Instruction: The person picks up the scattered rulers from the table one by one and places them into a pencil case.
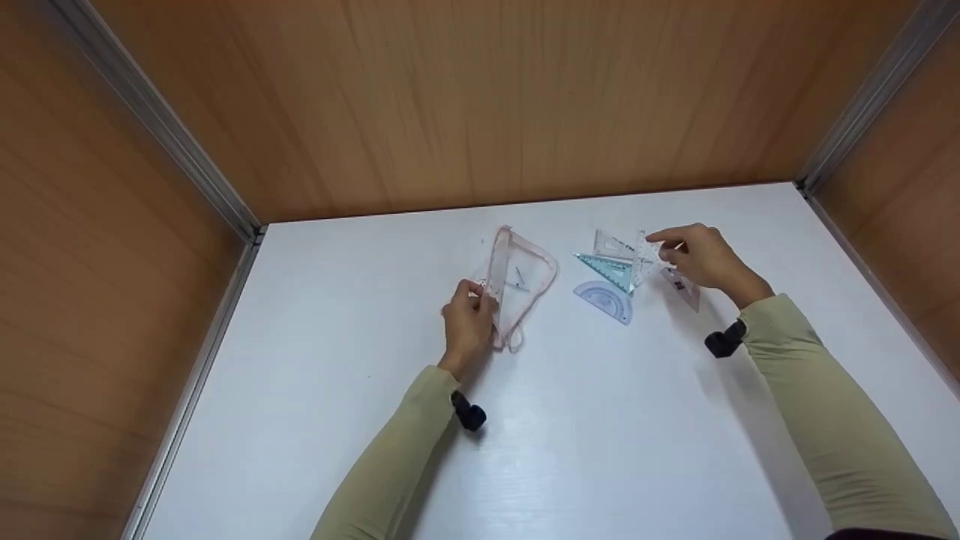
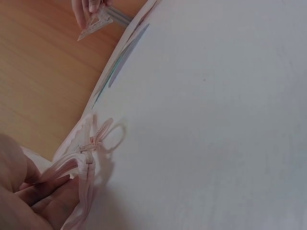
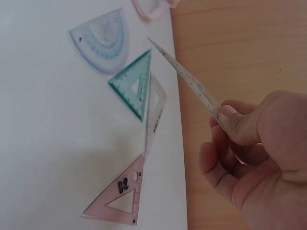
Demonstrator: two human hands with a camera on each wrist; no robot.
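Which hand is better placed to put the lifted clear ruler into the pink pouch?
Probably the right hand: it already pinches the clear ruler above the table. The left hand grips the pink pouch, holding it.

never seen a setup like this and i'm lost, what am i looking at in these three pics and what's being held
No machine here: a person works with bare hands, wearing one camera on the head and one on each wrist. The wide picture is the head view; the two close ones are wrist views. On the white table lie a blue protractor, a green set square, a clear set square and a pink set square. The left hand grips a clear pink-trimmed pouch. The right hand pinches a clear ruler piece, lifted off the table.
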